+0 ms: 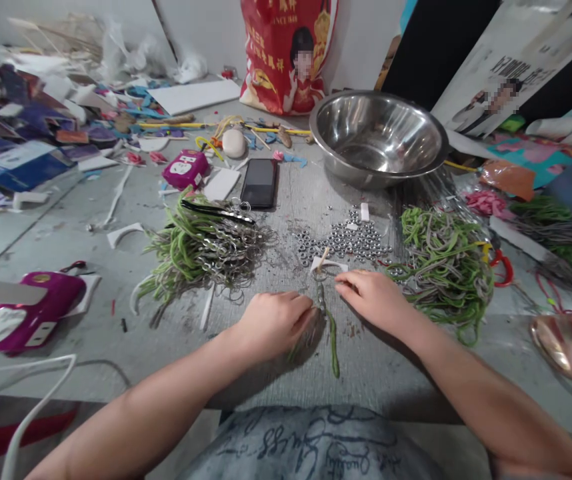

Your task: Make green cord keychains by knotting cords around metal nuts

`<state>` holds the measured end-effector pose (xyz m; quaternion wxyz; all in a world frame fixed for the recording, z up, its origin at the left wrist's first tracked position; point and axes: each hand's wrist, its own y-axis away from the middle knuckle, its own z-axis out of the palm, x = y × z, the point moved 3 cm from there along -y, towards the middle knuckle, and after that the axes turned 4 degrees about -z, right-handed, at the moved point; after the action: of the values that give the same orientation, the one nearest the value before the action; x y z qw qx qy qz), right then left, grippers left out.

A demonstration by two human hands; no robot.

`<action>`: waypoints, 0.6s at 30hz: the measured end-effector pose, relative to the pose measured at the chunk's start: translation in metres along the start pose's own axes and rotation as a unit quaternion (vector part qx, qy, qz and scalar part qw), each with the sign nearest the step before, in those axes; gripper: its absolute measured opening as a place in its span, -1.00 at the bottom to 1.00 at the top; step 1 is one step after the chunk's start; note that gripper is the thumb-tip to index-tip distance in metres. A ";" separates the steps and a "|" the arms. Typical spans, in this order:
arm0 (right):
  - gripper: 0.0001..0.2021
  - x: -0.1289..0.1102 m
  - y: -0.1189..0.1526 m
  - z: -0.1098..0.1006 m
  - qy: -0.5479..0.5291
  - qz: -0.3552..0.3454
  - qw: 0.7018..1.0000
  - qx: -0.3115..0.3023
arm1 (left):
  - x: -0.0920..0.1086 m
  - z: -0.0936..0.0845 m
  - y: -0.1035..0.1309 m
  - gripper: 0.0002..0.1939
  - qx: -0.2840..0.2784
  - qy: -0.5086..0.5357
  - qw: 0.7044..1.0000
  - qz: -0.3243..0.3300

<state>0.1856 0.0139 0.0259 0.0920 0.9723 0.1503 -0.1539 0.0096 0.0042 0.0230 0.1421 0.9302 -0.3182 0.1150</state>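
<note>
My left hand (280, 323) rests low over the table, its fingers curled closed on a short green and grey cord (335, 347) threaded with silver beads. The cord's green end trails toward me. Just right of its upper end is my right hand (373, 297), thumb and fingertips pinched together; whatever lies between them is too small to make out. A white card piece (336, 265) with a small wooden stick (323, 259) sits beyond the fingertips. Loose silver beads (353, 237) are scattered behind it.
A bundle of beaded green cords (191, 250) lies left, a heap of plain cords (446, 267) right. Behind are a phone (259, 181), a steel basin (381, 170) and a red bag (271, 80). Purple devices (31, 307) and scraps (56, 100) crowd the left. Red-handled scissors (503, 268) lie right.
</note>
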 end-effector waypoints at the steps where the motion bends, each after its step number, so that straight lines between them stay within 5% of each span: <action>1: -0.76 0.001 -0.007 0.002 0.020 0.007 1.000 0.007 | -0.002 0.001 -0.002 -0.67 0.017 0.007 1.000 -0.009; 5: -0.78 0.006 -0.027 0.005 0.061 0.016 0.995 0.081 | -0.011 0.003 -0.006 -0.71 0.057 0.018 0.997 -0.047; 10: -0.80 0.010 -0.032 0.006 0.081 0.001 0.996 0.036 | -0.015 0.008 -0.009 -0.70 0.062 0.012 0.997 -0.044; 15: -0.83 0.025 -0.029 -0.016 0.048 0.075 0.995 0.044 | -0.016 0.009 -0.009 -0.70 0.073 0.025 0.996 -0.046; 18: -0.77 0.046 -0.026 -0.038 0.050 0.151 0.974 0.161 | -0.016 0.009 -0.009 -0.70 0.071 0.028 0.996 -0.048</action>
<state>0.2295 0.0587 0.0435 -0.0508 0.9922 -0.0209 -0.1115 0.0040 0.0174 0.0076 0.0902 0.9485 -0.2604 0.1563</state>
